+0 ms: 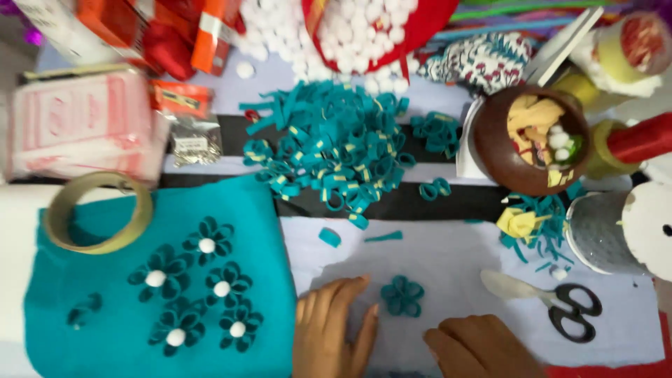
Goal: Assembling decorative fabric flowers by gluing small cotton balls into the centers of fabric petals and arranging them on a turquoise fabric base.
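Two bare hands rest low on the counter (455, 259): left hand (332, 329) flat, fingers spread and empty; right hand (479, 346) loosely curled, apparently holding nothing. Between the fingertips lies a teal felt flower (402, 295). Pressing its petals evenly would keep it neat. Far beyond the fingers sit a pink rectangular packet (80, 126) and orange boxes (178, 31).

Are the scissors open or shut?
Shut. The scissors lie flat on the white sheet with their blades together as one pale tip and the two black handle loops side by side, to the right of both hands.
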